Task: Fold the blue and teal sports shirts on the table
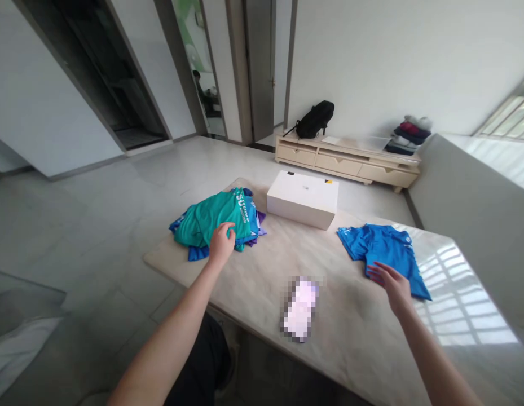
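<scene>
My left hand (222,243) is at the near edge of a teal T-shirt (206,217) with white lettering, fingers loosely curved and thumb apart; it looks open, with no cloth visibly gripped. That shirt tops a loose pile, where blue cloth (198,253) and purple cloth (260,217) stick out from underneath. On the right, my right hand (395,286) hovers over or touches the near edge of a blue T-shirt (386,248). Its fingers are stretched out and open, holding nothing. The blue shirt lies fairly flat, one sleeve pointing left.
A marble-look table (262,276) bears the clothes, a white box (304,194) at its far side and a blurred-out phone (302,310) near the front edge. Beyond stands a low wooden cabinet (342,163) with a black backpack (316,118) and folded clothes (408,136).
</scene>
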{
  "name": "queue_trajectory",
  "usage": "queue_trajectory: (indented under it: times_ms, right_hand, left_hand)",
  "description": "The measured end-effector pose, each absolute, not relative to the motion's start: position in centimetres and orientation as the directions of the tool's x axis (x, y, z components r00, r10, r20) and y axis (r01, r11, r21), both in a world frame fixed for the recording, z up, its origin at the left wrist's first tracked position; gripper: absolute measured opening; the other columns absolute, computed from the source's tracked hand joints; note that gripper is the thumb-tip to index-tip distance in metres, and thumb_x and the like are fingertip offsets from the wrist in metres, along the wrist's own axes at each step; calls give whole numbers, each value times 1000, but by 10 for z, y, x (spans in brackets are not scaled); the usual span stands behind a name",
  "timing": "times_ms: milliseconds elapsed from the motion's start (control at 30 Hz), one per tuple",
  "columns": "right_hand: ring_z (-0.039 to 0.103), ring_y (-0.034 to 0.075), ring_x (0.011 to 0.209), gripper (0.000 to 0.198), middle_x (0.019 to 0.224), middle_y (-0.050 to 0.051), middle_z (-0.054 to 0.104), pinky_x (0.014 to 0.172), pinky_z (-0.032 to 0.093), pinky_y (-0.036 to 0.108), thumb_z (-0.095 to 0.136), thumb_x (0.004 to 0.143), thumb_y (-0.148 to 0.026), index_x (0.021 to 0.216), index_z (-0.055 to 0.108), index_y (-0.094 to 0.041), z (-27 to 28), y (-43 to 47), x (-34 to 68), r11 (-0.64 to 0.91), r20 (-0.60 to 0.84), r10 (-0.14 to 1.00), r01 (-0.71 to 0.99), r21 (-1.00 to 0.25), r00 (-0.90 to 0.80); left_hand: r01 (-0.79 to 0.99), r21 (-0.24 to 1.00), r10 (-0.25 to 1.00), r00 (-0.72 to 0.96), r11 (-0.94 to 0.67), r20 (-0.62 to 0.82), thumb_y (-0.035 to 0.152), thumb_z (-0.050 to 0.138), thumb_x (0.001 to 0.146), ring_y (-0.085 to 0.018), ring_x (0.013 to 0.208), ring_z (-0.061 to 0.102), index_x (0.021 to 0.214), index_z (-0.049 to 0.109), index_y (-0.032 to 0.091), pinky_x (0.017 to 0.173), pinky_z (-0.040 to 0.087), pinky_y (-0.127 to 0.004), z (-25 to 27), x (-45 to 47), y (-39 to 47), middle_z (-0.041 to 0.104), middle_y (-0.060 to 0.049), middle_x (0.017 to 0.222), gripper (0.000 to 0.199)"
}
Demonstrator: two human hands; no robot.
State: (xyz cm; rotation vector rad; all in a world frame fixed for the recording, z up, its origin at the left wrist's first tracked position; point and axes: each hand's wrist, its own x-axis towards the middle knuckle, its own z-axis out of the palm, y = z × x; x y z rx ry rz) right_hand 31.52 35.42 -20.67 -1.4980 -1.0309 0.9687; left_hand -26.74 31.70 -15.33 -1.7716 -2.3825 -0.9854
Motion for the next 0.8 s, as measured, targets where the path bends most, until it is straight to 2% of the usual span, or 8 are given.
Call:
queue_trajectory:
  times_ms: [67, 167, 233, 333, 600, 667, 733, 800]
  right_hand:
    - [76, 26, 87, 43, 98, 10, 78, 81, 66, 43, 78, 68, -44, 104, 75, -22, -204, 314, 312, -188, -232, 944, -195, -963, 236]
    - [73, 19, 74, 28, 89, 3, 74, 73, 67, 38, 74, 69, -38, 95, 75, -29, -208, 262, 324, -111, -272, 878, -386, -916, 395]
    - [67, 16, 61, 22, 78, 1, 68, 62, 65, 36, 70, 66, -33, 88, 72, -31, -216, 233, 332, -71, -272, 835, -397, -915, 478]
    - [56, 14, 47, 20, 64, -1, 57, 48, 59, 34, 66, 57, -28, 77, 66, -30, -227, 205, 334, -99, -291, 817, -375, -922, 498]
    - [58, 14, 51, 25, 68, -1, 58, 51, 60, 32, 71, 60, -31, 85, 68, -30, -226, 201, 313, -120, -281, 854, -359, -926, 439]
    - [59, 14, 52, 27, 70, -1, 60, 52, 60, 31, 72, 61, -31, 87, 69, -29, -226, 208, 310, -118, -284, 859, -376, -919, 425]
    - [59, 12, 53, 31, 72, -2, 62, 53, 59, 28, 73, 61, -30, 92, 71, -27, -225, 214, 306, -123, -304, 862, -414, -902, 407]
    - [60, 9, 55, 38, 75, -2, 65, 54, 58, 24, 75, 61, -27, 99, 72, -24, -222, 218, 301, -133, -331, 868, -469, -873, 371]
  left_hand:
    - [868, 469, 876, -348, 165, 336, 20, 54, 93, -30, 140, 51, 126, 64, 13, 119, 40, -42, -156, -280, 326, 59, -17, 144, 36]
    - [867, 475, 898, -322, 153, 298, 23, 66, 85, -34, 140, 49, 128, 65, 15, 119, 39, -45, -168, -292, 327, 57, -15, 148, 43]
    - [866, 478, 902, -316, 147, 294, 26, 66, 86, -33, 136, 51, 127, 66, 17, 116, 41, -43, -176, -296, 322, 57, -13, 148, 41]
    - [863, 477, 895, -335, 165, 296, 25, 62, 89, -32, 128, 56, 116, 71, 17, 109, 44, -42, -179, -298, 318, 62, -13, 138, 29]
    - [843, 515, 914, -321, 156, 247, 24, 64, 90, -22, 97, 66, 94, 72, 17, 90, 51, -30, -173, -298, 314, 71, -8, 101, 12]
    - [845, 510, 904, -335, 164, 264, 27, 60, 94, -24, 106, 65, 100, 73, 16, 96, 50, -31, -172, -302, 312, 71, -10, 110, 17]
    - [852, 486, 882, -369, 195, 293, 27, 55, 98, -27, 122, 60, 114, 71, 15, 105, 45, -34, -172, -308, 311, 66, -14, 128, 26]
    - [860, 453, 871, -395, 237, 293, 24, 53, 98, -29, 128, 57, 127, 66, 12, 107, 44, -36, -173, -314, 312, 62, -18, 136, 34]
